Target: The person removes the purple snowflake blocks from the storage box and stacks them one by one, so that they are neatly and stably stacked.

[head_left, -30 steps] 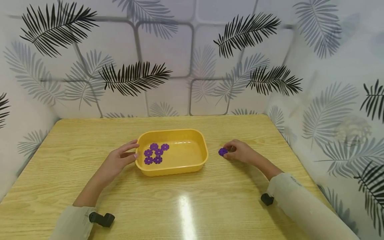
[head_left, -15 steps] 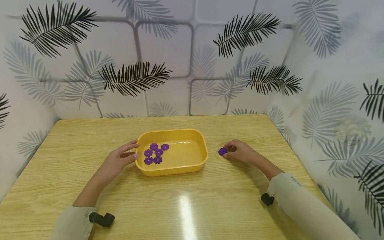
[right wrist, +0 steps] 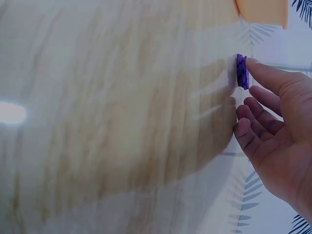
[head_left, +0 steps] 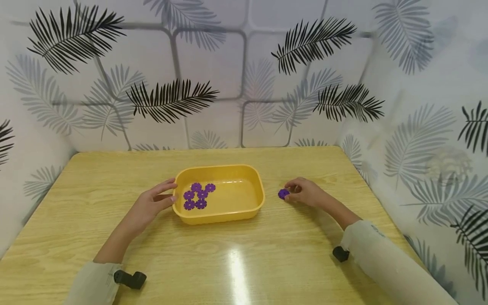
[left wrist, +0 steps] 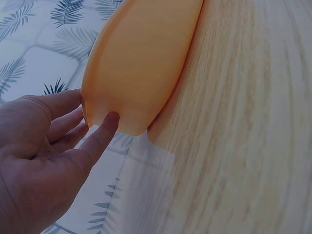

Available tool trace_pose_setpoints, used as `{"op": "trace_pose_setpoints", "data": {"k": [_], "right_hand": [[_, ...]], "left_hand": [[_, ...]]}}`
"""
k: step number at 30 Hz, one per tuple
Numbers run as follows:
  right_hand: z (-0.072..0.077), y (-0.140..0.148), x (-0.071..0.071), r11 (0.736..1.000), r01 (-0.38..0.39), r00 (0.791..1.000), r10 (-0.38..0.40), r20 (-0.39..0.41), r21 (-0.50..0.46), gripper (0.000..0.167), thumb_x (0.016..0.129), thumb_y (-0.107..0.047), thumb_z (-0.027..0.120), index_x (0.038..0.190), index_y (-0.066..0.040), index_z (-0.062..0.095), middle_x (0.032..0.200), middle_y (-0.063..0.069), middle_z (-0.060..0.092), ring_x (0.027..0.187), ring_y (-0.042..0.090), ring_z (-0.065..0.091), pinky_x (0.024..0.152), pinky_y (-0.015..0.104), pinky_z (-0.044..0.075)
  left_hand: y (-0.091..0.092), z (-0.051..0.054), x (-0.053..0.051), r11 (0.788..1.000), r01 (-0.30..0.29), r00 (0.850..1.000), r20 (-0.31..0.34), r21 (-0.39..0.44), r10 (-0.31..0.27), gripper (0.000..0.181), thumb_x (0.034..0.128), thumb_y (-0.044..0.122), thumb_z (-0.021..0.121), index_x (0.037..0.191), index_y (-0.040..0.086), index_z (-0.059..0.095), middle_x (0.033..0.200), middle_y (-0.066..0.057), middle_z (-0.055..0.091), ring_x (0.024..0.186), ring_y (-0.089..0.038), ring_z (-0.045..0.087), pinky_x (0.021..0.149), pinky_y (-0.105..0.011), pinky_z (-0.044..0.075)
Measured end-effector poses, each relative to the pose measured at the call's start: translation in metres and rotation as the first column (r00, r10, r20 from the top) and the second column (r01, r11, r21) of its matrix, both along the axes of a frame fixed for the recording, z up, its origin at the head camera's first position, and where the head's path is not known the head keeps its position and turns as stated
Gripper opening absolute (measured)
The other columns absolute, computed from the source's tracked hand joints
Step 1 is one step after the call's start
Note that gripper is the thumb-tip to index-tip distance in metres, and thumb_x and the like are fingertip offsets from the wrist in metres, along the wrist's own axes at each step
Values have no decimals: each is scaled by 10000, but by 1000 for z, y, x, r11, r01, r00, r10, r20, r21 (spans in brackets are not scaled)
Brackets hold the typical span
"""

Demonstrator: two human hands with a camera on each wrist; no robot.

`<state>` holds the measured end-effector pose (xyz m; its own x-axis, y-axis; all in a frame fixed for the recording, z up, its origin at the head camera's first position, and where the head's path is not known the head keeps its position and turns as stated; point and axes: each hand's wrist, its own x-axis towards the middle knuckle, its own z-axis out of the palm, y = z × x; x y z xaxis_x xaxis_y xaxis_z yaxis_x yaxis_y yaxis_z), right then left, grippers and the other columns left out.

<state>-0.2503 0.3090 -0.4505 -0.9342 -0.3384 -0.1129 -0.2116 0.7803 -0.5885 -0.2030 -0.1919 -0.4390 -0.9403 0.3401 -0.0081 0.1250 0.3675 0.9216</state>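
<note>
A yellow tray (head_left: 223, 218) stands on the table, with several purple flower-shaped discs (head_left: 201, 204) lying in its left part. My left hand (head_left: 146, 209) grips the tray's left end; in the left wrist view, that hand (left wrist: 46, 151) has its thumb against the outer wall of the tray (left wrist: 141, 58) and its other fingertips at the rim, partly hidden. Right of the tray, my right hand (head_left: 309, 193) pinches a purple piece (head_left: 283, 194) low over the table. Edge-on in the right wrist view, this piece (right wrist: 242, 71) looks thick, at the fingertips of my hand (right wrist: 280, 122).
The wooden table (head_left: 190, 262) reaches back to a wall (head_left: 213, 63) with a leaf pattern. Another patterned wall (head_left: 431, 127) runs along the right side. A dark camera (head_left: 130, 279) is on the left wrist and another (head_left: 340, 253) on the right.
</note>
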Motion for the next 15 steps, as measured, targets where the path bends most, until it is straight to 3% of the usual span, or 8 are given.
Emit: {"op": "trace_pose_setpoints", "data": {"k": [6, 12, 15], "right_hand": [[10, -6, -3, 999, 1, 1000, -2, -20, -33, 446, 967, -264, 695, 1334, -24, 609, 1157, 139, 621, 1041, 273, 599, 842, 381, 542], [39, -28, -10, 992, -3, 1000, -1, -29, -126, 509, 972, -334, 684, 1380, -50, 575, 1242, 166, 599, 1074, 285, 585, 753, 362, 572], [51, -43, -14, 983, -27, 999, 19, -44, -181, 486, 975, -342, 680, 1377, -88, 581, 1274, 181, 595, 1077, 281, 587, 754, 412, 583]], "left_hand": [[0, -3, 0, 1000, -9, 1000, 7, -10, 9, 544, 1032, 322, 592, 1503, 81, 466, 1669, -3, 261, 1371, -374, 481, 1030, -264, 496], [0, -3, 0, 1000, -5, 1000, -8, -15, 5, 552, 1033, 331, 588, 1506, 78, 462, 1668, -22, 265, 1376, -383, 477, 1032, -268, 498], [1, -2, -1, 1000, -5, 1000, -13, -15, 5, 555, 1031, 338, 589, 1506, 82, 462, 1667, -22, 270, 1378, -384, 477, 1023, -246, 496]]}}
